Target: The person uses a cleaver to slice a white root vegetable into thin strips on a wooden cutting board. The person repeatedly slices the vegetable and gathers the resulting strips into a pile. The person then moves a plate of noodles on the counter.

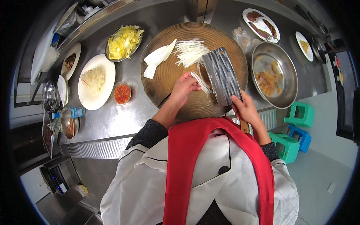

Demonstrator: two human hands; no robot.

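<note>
My left hand (pixel 185 85) pinches a small bundle of white vegetable strips (pixel 201 83) just above a round wooden chopping block (pixel 157 87). In my right hand (pixel 246 108) is a Chinese cleaver (pixel 221 76) with a dark rippled blade and a wooden handle. The blade stands to the right of the bundle, partly over the block. Beyond it lies a pile of thin white shreds (pixel 192 52), its right end meeting the blade. Pale white cabbage stem pieces (pixel 160 57) rest on the block's left part.
Left on the steel counter (pixel 126 118) are a bowl of yellow cabbage leaves (pixel 123 43), an oval plate of noodles (pixel 95 98), chopped red chilli (pixel 122 93) and a plastic bottle (pixel 69 113). A steel basin (pixel 288 81) and a divided meat plate (pixel 260 25) stand right. Plastic stools (pixel 299 114) are below.
</note>
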